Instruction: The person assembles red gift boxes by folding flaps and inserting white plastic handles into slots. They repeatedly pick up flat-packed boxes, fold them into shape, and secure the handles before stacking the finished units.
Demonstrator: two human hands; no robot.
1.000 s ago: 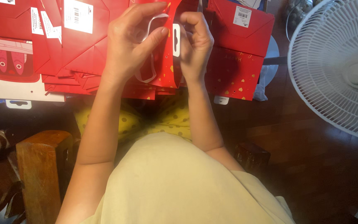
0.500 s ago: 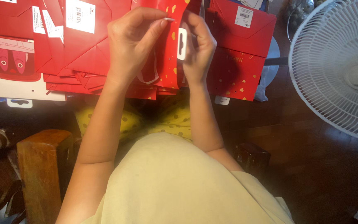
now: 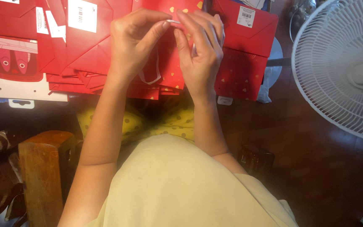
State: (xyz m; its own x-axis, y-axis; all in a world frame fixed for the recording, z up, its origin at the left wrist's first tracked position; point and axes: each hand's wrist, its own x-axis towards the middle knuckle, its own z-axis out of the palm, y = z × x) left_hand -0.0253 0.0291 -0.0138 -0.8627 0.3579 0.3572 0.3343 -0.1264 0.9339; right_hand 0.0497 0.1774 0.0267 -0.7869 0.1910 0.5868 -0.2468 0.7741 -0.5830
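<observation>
My left hand [image 3: 133, 42] and my right hand [image 3: 200, 50] meet over a red paper bag [image 3: 171, 63] with small gold hearts. Thumb and forefinger of each hand pinch the ends of a thin white cord handle [image 3: 174, 21] near the bag's top edge. A loop of white cord [image 3: 150, 77] hangs below my left hand against the bag. The bag lies on a pile of flat red paper bags [image 3: 85, 46].
More red bags with white label stickers [image 3: 244, 29] spread left and right. A white floor fan [image 3: 345, 67] stands at the right. A wooden stool [image 3: 43, 168] is at the lower left, a yellow dotted cushion [image 3: 177, 120] beneath my arms, dark wood floor [image 3: 324, 168] at right.
Both hands have drawn closer together at the bag's top edge. The white tag seen beside my right hand earlier is now hidden, and the fingers now pinch the white cord.
</observation>
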